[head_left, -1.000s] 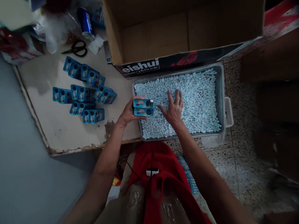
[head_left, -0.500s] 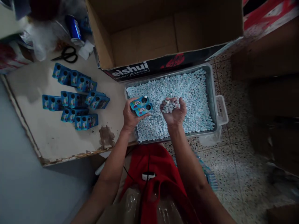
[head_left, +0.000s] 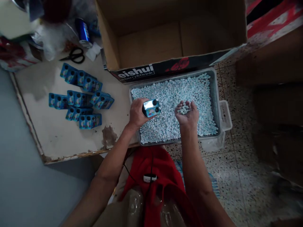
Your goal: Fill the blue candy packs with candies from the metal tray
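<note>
My left hand (head_left: 136, 114) is closed round two small blue candy boxes (head_left: 151, 112) with dark round holes in their tops, held side by side. It hovers over the left part of a grey tub (head_left: 216, 104) filled with pale blue and white candies (head_left: 163, 132). Over the tub's right half, my right hand (head_left: 188, 116) is cupped palm up, its fingers curled round a small heap of the candies (head_left: 184, 109). More boxes like these (head_left: 80, 98) stand in groups on the table to the left.
A large cardboard box (head_left: 151, 44), its flaps up, stands behind the tub. Black scissors (head_left: 75, 56), a blue can (head_left: 83, 33) and plastic bags lie at the table's back left. A clear lid-like plastic piece (head_left: 225, 115) juts out right of the tub above the tiled floor.
My right hand has moved to the right, and the heap in its palm looks smaller. My left hand has shifted slightly right and tilted the boxes. The view has moved a little.
</note>
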`<state>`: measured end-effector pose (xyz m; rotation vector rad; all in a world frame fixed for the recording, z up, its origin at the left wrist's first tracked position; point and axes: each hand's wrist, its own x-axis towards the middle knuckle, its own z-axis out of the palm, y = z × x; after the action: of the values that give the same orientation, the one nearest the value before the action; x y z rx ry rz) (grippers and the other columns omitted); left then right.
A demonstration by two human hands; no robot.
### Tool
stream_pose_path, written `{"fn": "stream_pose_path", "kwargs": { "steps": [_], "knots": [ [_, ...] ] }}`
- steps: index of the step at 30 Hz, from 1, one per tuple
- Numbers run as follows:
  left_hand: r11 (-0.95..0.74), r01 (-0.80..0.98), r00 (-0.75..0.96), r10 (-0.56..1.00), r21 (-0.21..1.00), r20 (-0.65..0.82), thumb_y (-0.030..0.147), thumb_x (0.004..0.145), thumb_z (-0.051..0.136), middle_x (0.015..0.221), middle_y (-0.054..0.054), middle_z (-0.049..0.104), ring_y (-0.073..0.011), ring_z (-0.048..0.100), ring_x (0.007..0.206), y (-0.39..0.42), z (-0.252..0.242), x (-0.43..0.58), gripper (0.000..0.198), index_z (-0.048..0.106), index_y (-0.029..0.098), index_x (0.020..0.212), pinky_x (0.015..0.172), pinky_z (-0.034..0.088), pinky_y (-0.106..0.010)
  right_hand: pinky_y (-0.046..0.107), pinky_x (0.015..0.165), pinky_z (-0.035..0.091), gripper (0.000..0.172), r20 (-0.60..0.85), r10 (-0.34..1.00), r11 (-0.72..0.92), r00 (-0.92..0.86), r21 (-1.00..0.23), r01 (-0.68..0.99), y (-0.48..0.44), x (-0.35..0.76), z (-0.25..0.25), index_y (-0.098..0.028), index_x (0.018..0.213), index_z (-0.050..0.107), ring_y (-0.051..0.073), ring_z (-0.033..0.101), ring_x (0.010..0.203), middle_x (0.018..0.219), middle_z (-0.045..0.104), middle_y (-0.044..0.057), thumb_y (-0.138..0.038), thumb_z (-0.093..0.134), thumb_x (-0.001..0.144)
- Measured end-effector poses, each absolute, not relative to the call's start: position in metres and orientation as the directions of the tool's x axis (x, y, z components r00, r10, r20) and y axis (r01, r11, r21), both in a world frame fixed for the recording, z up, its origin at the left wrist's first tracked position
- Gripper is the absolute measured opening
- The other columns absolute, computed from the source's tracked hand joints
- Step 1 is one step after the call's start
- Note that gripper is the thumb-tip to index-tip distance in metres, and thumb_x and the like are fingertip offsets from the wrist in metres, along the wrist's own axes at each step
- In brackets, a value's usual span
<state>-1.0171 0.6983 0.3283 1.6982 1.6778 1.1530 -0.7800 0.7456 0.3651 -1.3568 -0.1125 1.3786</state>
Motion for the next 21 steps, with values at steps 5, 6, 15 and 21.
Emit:
{"fn": "stream_pose_path", "kwargs": {
  "steps": [5, 6, 15, 21],
  "knots": [
    [-0.084, 0.188, -0.054, 0.994, 0.979, 0.095, 0.067, 0.055, 0.099, 0.123, -0.011, 0.071, -0.0279, 0.072, 0.112, 0.692, 0.313, -1.026, 0.095, 0.060, 0.020, 0.128, 0.099, 0.059, -0.041, 0.040, 0.103, 0.049, 0.035, -0.294, 0.888, -0.372, 0.353, -0.911, 0.178, 0.718, -0.776, 0.368, -0.017, 0.090, 0.074, 0.021, 0.067, 0.102, 0.099, 0.075, 0.005, -0.051, 0.078, 0.080],
    [-0.067, 0.106, -0.031, 0.997, 0.992, 0.071, 0.067, 0.054, 0.099, 0.123, -0.012, 0.071, -0.0281, 0.073, 0.111, 0.692, 0.309, -1.025, 0.097, 0.060, 0.020, 0.128, 0.098, 0.060, -0.041, 0.044, 0.111, 0.045, 0.038, -0.241, 0.919, -0.337, 0.312, -0.891, 0.305, 0.714, -0.777, 0.369, -0.017, 0.091, 0.076, 0.024, 0.067, 0.111, 0.106, 0.077, 0.007, -0.054, 0.079, 0.079],
    [0.037, -0.085, -0.331, 0.942, 0.996, -0.063, 0.059, 0.052, 0.102, 0.116, -0.007, 0.071, -0.0271, 0.074, 0.102, 0.634, 0.339, -1.077, 0.094, 0.059, 0.025, 0.129, 0.090, 0.065, -0.046, 0.048, 0.101, 0.053, 0.054, -0.278, 0.932, -0.362, 0.234, -0.760, 0.540, 0.693, -0.776, 0.378, -0.017, 0.100, 0.080, 0.029, 0.071, 0.104, 0.106, 0.080, 0.013, -0.065, 0.075, 0.076],
    [0.274, 0.169, -0.936, 0.345, 0.947, 0.067, 0.052, 0.068, 0.095, 0.140, -0.014, 0.063, -0.0282, 0.070, 0.123, 0.511, 0.365, -1.246, 0.098, 0.041, 0.023, 0.144, 0.110, 0.059, -0.052, 0.051, 0.098, 0.056, 0.058, -0.132, 0.913, -0.356, 0.386, -0.721, 0.595, 0.663, -0.769, 0.366, -0.017, 0.107, 0.079, 0.033, 0.071, 0.107, 0.112, 0.076, 0.016, -0.065, 0.074, 0.075]
  ]
}}
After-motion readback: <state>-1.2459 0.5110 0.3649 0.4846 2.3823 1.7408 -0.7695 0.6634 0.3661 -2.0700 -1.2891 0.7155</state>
